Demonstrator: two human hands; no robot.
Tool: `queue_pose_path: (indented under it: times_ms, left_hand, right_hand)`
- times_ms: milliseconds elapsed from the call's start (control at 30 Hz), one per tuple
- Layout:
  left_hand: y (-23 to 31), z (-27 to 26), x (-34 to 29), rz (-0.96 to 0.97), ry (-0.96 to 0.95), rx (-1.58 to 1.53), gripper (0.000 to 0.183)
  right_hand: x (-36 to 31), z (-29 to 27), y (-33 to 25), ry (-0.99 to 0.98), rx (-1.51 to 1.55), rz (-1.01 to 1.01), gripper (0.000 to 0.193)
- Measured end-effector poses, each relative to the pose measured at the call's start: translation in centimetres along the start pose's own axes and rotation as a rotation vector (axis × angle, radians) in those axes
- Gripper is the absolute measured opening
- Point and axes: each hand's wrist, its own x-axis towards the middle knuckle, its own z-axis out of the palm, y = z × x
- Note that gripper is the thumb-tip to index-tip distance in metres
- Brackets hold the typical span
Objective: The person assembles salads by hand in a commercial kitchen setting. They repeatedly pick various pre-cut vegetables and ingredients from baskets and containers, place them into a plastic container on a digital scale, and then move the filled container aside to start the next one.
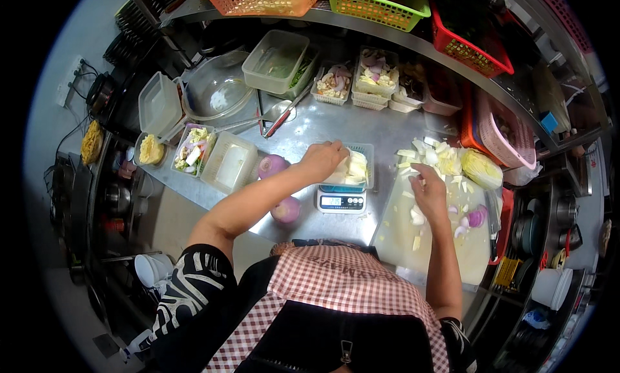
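Observation:
My left hand [325, 161] is at the left side of a small plastic basket [371, 163] that stands on a digital scale [342, 203]. Its fingers are curled together, and whatever they hold is hidden. Pale pieces of cut cabbage [357, 166] lie in the basket. Over a white cutting board [403, 234], my right hand [429, 191] has its thumb and fingers apart, close to a pile of chopped cabbage [445, 158]. A larger cabbage chunk [482, 169] rests at the board's far right. Sliced purple onion [477, 216] lies beyond my right wrist.
A knife [494, 227] lies along the board's right edge. Two purple onions [272, 166] sit left of the scale, near an empty container [230, 162] and a container of mixed vegetables [194, 150]. Filled baskets [333, 82] line the back. Colored baskets [381, 10] stand on an overhead shelf.

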Motion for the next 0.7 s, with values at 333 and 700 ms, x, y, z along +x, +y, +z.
queue_pose_path:
  times_ms: [333,700]
  left_hand:
    - [2.3,-6.9,4.0,-0.143,-0.225,-0.544,0.025]
    - [1.1,-5.5,4.0,-0.252,0.135,-0.777,0.039]
  right_hand:
    - [-1.7,2.5,-1.6,-0.151,0.765,0.267,0.038]
    - [-4.9,-1.2,8.6,-0.025,0.729,0.612,0.037]
